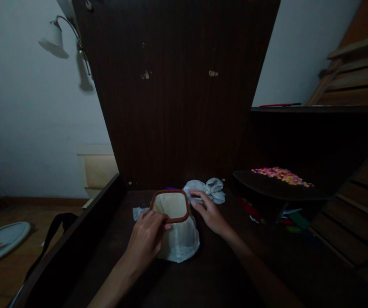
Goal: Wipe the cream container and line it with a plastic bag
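Observation:
A pale container [179,239] with a red-brown square rim [169,205] stands on a dark wooden desk [222,273], its mouth toward me. My left hand [147,239] is closed on the rim's near left side. My right hand [209,214] rests on the desk at the rim's right edge, fingers stretched out and touching it. Just behind the right hand lies a knotted white plastic bag [207,188]. A scrap of white plastic [139,212] shows to the left of the container.
A tall dark panel [174,94] rises behind the desk. A dark shelf [273,186] at the right carries several small pink and yellow pieces [281,174], with coloured items below it. A raised desk edge [75,244] runs along the left. A white oval plate [1,241] lies on the floor.

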The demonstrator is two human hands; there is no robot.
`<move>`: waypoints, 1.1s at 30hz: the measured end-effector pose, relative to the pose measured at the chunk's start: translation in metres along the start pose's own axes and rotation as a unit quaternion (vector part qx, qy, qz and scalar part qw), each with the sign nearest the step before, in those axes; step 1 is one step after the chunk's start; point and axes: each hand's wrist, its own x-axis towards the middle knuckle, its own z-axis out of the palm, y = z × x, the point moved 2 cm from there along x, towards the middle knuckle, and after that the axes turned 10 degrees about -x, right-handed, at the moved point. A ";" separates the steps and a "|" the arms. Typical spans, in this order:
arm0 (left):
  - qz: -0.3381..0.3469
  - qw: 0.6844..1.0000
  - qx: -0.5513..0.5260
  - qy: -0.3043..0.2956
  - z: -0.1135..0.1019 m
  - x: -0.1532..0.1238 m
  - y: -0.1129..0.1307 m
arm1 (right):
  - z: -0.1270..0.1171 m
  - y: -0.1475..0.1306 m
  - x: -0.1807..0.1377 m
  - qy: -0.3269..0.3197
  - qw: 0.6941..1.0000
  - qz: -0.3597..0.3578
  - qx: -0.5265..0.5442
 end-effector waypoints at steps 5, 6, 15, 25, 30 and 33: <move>0.006 0.999 -0.035 -0.027 0.017 0.000 0.023 | -0.007 -0.009 0.013 0.008 0.999 -0.017 -0.033; 0.005 0.999 -0.041 -0.026 0.020 -0.001 0.025 | -0.008 -0.009 0.015 0.005 0.999 -0.024 -0.049; 0.001 0.997 -0.083 -0.012 0.027 -0.005 0.035 | -0.019 -0.018 0.037 -0.060 0.977 -0.067 -0.193; -0.029 0.994 -0.108 -0.007 0.028 -0.006 0.036 | -0.016 -0.035 0.055 -0.151 0.922 -0.093 -0.345; -0.034 0.993 -0.109 -0.026 0.028 -0.004 0.036 | -0.014 -0.036 0.057 -0.148 0.915 -0.112 -0.357; -0.046 0.993 -0.101 -0.049 0.027 -0.002 0.036 | -0.014 -0.036 0.057 -0.143 0.914 -0.125 -0.359</move>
